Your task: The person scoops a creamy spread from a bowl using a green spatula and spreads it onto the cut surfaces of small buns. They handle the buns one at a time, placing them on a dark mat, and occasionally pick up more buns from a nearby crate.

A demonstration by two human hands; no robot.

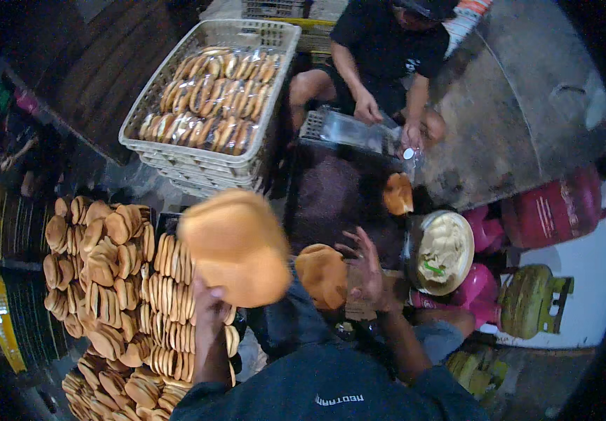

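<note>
My left hand (210, 297) holds up a stack of flat round breads (237, 247), blurred and close to the camera, above rows of similar breads (174, 305). My right hand (368, 268) has its fingers spread, with nothing seen in it. Just left of it are more round breads (322, 276) near a cardboard piece (363, 302). A bowl of pale cream (445, 247) with a green utensil (433, 268) in it stands to the right. Farther forward, another bread (398, 193) lies at the dark work surface's right side.
Piled breads (108, 252) fill the left side. Stacked plastic crates (208, 150) hold wrapped breads (213, 94) at upper left. A co-worker (387, 68) sits opposite, handling clear plastic over a small crate (310, 129). Pink and green gas cylinders (526, 300) stand at right.
</note>
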